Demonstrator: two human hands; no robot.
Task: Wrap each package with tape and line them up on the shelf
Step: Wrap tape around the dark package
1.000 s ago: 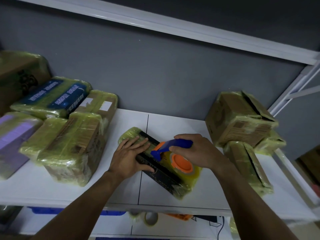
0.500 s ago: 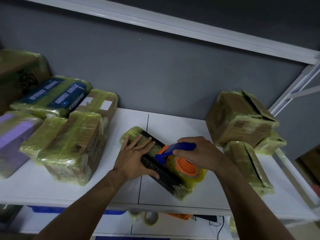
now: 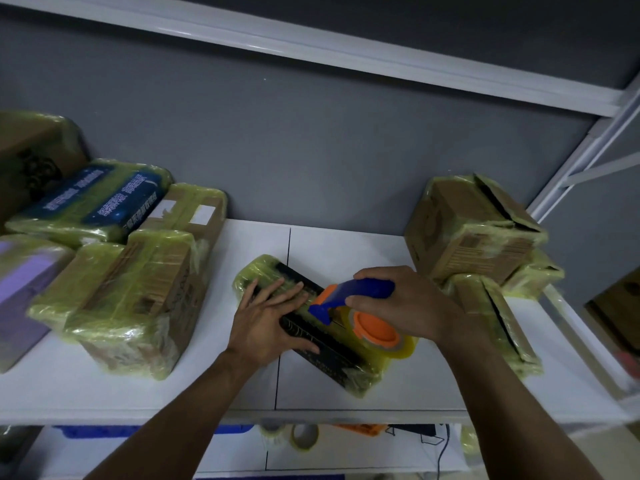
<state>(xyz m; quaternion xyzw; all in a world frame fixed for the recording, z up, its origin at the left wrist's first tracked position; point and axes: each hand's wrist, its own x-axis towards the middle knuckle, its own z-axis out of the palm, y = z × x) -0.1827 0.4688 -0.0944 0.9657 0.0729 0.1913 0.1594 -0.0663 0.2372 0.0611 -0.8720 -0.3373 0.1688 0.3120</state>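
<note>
Your left hand (image 3: 266, 323) lies flat, fingers straight, pressing the package (image 3: 329, 355). Your right hand (image 3: 408, 306) grips the dispenser (image 3: 375, 329), its roll on the package's near-right half. The package sits mid-shelf (image 3: 346, 244), long axis far-left to near-right, directly under both hands. Right hand is nearer the near end.

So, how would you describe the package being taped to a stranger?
On the white shelf, find the gap between the left heap and the right heap of wrapped boxes. One package lies there diagonally, under the left hand and the tape dispenser. It alone is black and long.
</note>
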